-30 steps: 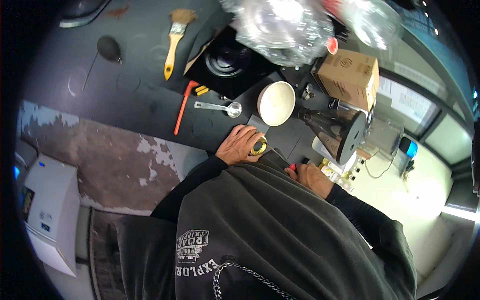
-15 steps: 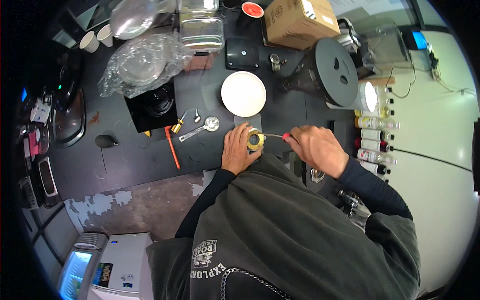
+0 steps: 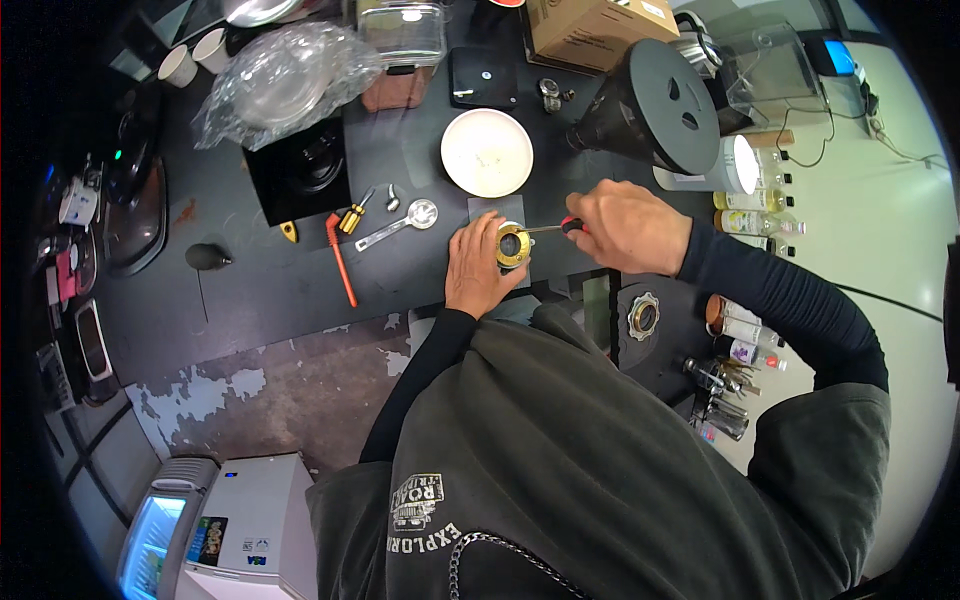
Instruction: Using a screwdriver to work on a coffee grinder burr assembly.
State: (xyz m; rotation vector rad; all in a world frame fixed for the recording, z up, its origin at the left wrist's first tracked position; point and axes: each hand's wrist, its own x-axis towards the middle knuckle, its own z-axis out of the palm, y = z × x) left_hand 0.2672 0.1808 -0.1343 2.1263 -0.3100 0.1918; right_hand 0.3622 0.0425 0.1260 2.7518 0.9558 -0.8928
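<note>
My left hand [image 3: 475,262] is closed round a round metal part with a gold ring [image 3: 512,245] at the bench's front edge, on a grey mat [image 3: 480,206]. My right hand [image 3: 625,228] grips a screwdriver [image 3: 548,228] with a red and black handle; its thin shaft reaches the right side of the gold ring. Just beyond the hands lie a cream bowl [image 3: 487,152] and a metal scoop [image 3: 398,225]. Left of these are a small yellow-handled tool [image 3: 356,214], a small metal piece [image 3: 392,197] and a long orange tool [image 3: 340,260].
At the back stand a wrapped plastic dish [image 3: 285,85], glass containers [image 3: 400,35], a cardboard box [image 3: 590,25] and a dark hopper [image 3: 655,105]. A black appliance [image 3: 280,180] and air blower [image 3: 208,256] are left; bottles [image 3: 750,220] and a scalloped metal ring [image 3: 643,317] are right.
My right hand has risen to beside the gold ring with the screwdriver. My left hand stays round the metal part. The view has shifted, bringing more of the bench's right side into sight.
</note>
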